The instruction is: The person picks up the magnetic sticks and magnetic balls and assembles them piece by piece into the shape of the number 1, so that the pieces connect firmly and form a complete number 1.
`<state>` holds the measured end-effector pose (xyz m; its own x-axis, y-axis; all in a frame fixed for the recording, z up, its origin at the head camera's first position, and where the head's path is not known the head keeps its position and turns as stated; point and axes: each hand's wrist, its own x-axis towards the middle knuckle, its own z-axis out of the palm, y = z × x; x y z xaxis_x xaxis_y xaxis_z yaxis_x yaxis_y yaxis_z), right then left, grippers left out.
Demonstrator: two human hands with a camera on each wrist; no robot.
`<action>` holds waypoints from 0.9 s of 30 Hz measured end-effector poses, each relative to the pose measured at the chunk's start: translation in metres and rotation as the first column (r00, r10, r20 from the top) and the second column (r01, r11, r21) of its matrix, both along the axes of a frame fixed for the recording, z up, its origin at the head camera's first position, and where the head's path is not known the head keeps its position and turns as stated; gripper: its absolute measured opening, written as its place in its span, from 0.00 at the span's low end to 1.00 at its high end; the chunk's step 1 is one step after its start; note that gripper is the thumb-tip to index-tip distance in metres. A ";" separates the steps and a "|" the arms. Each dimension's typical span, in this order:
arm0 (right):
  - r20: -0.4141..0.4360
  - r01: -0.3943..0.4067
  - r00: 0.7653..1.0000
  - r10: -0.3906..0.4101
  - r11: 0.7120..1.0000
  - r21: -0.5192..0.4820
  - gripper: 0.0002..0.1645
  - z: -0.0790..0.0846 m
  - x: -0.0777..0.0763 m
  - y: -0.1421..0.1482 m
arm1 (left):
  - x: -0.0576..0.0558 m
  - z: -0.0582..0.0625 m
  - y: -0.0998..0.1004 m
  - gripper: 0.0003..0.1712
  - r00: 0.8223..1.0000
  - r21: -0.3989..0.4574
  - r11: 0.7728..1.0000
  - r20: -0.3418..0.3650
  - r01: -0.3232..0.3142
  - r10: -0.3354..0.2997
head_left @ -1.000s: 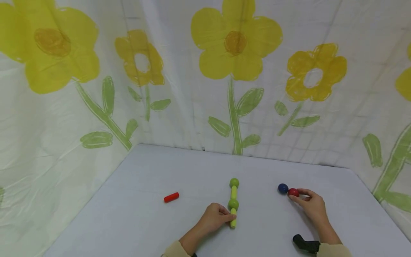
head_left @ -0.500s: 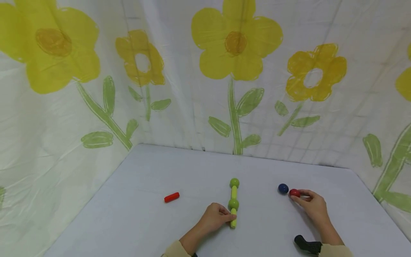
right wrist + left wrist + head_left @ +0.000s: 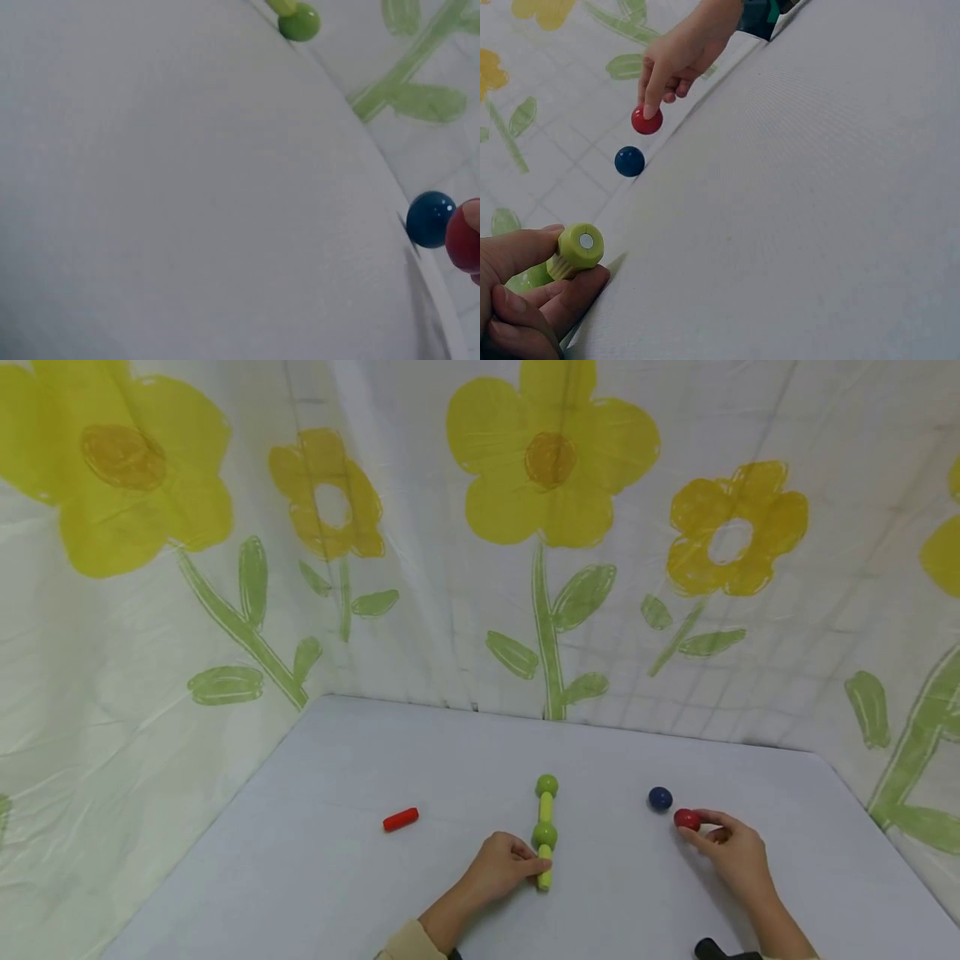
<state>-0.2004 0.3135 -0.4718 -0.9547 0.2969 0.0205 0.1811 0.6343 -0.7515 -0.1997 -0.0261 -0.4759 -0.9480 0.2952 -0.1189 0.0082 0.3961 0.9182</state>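
Observation:
My left hand [image 3: 501, 870] pinches the near yellow-green rod [image 3: 544, 881] of a straight chain lying on the table. From there the chain runs away through a green ball [image 3: 544, 834], a second yellow-green rod [image 3: 546, 807] and another green ball [image 3: 547, 785]. A pale round disc shows in the near rod's faceted end [image 3: 586, 241] in the left wrist view. Between thumb and fingers of my right hand [image 3: 738, 856] is a red ball [image 3: 686, 819]. Just beyond it a dark blue ball [image 3: 660, 799] sits on the table, with a small gap between the two.
A short red rod [image 3: 401, 819] lies on the white table [image 3: 337, 893], left of the chain. Behind the table hangs a pale curtain [image 3: 427, 635] painted with yellow flowers. A black object [image 3: 720, 951] shows by the right forearm at the bottom edge.
My right hand has drawn the red ball away from the blue ball, toward me, opening a gap between them. The left hand and the green chain have stayed in place.

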 end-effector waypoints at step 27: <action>-0.102 -0.218 0.972 0.210 0.973 -0.070 0.22 0.009 0.037 -0.080 | 0.001 0.000 -0.001 0.12 1.000 0.008 1.000 -0.008 0.002 -0.002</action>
<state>-0.1636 0.2336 -0.4627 -0.9912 0.0901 0.0974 -0.0260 0.5879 -0.8085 -0.1989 -0.0267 -0.4755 -0.9482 0.2984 -0.1087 0.0169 0.3891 0.9210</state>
